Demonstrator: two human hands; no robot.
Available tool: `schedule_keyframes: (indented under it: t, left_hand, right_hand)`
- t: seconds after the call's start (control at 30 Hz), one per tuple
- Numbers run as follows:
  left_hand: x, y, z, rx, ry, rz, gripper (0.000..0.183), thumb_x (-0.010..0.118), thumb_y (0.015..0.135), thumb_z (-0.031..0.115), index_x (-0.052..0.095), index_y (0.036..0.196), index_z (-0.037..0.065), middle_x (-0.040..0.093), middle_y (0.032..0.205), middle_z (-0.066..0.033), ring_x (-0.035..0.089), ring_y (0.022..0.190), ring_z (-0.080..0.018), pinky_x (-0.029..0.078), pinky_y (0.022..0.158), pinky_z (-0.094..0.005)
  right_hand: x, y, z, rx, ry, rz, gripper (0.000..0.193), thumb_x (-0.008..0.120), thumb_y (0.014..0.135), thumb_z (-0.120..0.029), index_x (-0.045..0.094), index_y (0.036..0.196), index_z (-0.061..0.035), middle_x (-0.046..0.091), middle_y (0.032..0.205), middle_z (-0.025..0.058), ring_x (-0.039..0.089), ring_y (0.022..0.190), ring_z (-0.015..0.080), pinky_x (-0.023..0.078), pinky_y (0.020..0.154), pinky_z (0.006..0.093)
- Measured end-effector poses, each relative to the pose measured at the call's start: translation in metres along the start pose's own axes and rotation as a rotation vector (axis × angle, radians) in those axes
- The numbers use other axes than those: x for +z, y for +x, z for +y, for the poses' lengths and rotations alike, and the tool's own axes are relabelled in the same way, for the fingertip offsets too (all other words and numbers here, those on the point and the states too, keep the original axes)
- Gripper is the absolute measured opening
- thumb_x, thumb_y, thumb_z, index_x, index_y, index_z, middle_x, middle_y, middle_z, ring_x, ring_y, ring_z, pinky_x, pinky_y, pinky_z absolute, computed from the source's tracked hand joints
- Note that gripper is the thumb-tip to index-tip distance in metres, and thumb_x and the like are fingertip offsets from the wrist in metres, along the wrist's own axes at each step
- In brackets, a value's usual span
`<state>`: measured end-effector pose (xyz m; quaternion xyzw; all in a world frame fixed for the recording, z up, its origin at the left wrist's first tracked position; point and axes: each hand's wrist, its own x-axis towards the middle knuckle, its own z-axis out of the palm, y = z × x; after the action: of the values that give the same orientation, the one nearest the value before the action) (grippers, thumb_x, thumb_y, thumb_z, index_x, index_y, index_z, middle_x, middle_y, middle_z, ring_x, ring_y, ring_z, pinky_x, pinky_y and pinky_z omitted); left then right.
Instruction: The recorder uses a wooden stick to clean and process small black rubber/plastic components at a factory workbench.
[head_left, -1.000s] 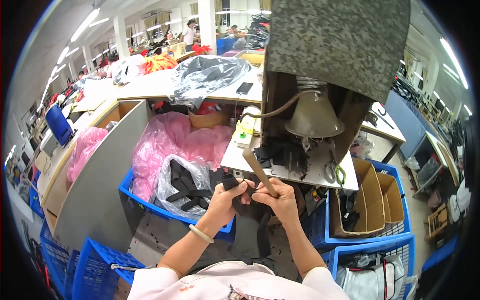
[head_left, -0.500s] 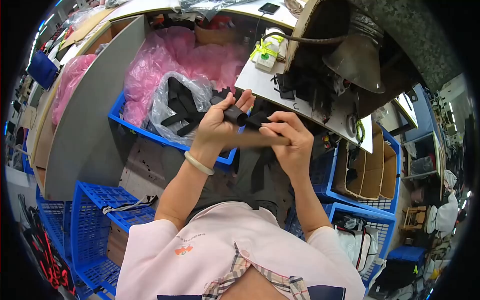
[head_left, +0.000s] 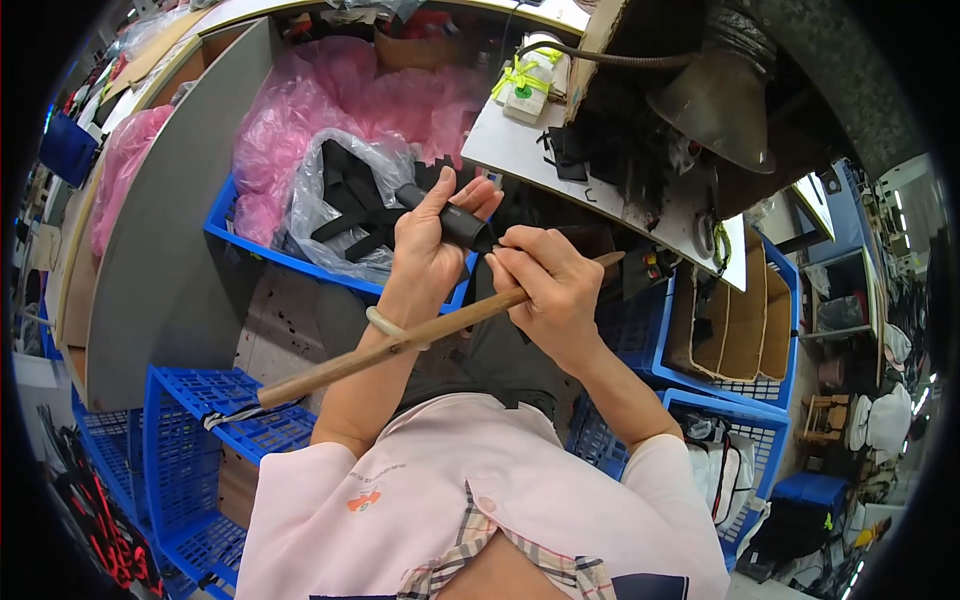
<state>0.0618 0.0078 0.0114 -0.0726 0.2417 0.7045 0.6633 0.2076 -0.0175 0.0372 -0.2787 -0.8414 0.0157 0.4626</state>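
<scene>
The left hand (head_left: 435,225) is turned palm up and half open, its fingers loosely curled, with a black tube (head_left: 466,229) held across the palm between thumb and fingers. The right hand (head_left: 548,285) is closed more tightly: its fingertips pinch at the tube's lower right end, and the same hand grips a wooden stick (head_left: 400,343). The stick slants across the left forearm, just in front of a pale bracelet (head_left: 372,317), and its other end pokes out beyond the right knuckles. The tube is between the two hands, above the lap and near the corner of a white worktop (head_left: 498,148).

On the worktop are a white box (head_left: 524,104) tied with yellow-green ribbon, some black scraps (head_left: 568,163) and a pair of scissors (head_left: 708,235), with a cone-shaped metal hood (head_left: 712,118) above. Left of it, a blue crate (head_left: 325,283) holds a clear bag (head_left: 302,200) of black straps, beside pink plastic (head_left: 285,125). Cardboard boxes (head_left: 745,318) sit in another crate on the right.

The tube bears small pale print, too small to read. A pink shirt (head_left: 470,460) has an orange emblem with tiny lettering, and the white box a round green mark.
</scene>
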Motion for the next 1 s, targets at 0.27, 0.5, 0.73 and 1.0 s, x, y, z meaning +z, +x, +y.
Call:
schedule_keyframes:
  t: [0.27,0.5,0.73,1.0]
  left_hand:
    - [0.001,0.005,-0.006,0.238,0.146,-0.133,0.012,0.06,0.088,0.007,0.05,0.089,0.003,0.061,0.082,-0.0132,0.06,0.062,-0.0185,0.057,0.065,-0.0364]
    - [-0.01,0.008,-0.018,0.139,0.35,-0.25,0.009,0.061,0.087,0.011,0.054,0.089,0.005,0.057,0.072,-0.0057,0.053,0.054,-0.0136,0.05,0.058,-0.0292]
    - [0.01,0.022,0.028,0.208,0.295,-0.325,0.008,0.058,0.09,0.012,0.053,0.09,0.006,0.052,0.067,-0.0021,0.047,0.053,-0.0114,0.045,0.056,-0.0275]
    - [0.016,0.024,0.028,0.098,0.164,-0.378,0.011,0.057,0.091,0.014,0.05,0.086,0.008,0.044,0.061,0.0009,0.041,0.049,-0.0103,0.044,0.054,-0.0283]
  right_hand:
    - [0.02,-0.007,0.009,0.345,0.396,-0.136,0.021,0.074,0.07,-0.002,0.065,0.088,0.0012,0.057,0.087,0.0094,0.057,0.069,0.0199,0.046,0.06,0.0251]
    - [0.059,-0.016,0.03,0.477,0.084,-0.477,0.031,0.069,0.067,-0.016,0.058,0.094,-0.0034,0.057,0.095,0.0162,0.06,0.083,0.0384,0.049,0.066,0.0484]
    - [0.046,-0.004,0.014,0.341,0.118,-0.318,0.036,0.067,0.061,-0.008,0.059,0.096,-0.0077,0.054,0.098,0.0121,0.059,0.085,0.0341,0.05,0.066,0.0413]
    - [0.052,0.018,0.016,0.184,0.006,-0.176,0.038,0.072,0.057,-0.011,0.064,0.094,-0.0137,0.044,0.095,0.0089,0.053,0.09,0.0292,0.05,0.059,0.0395]
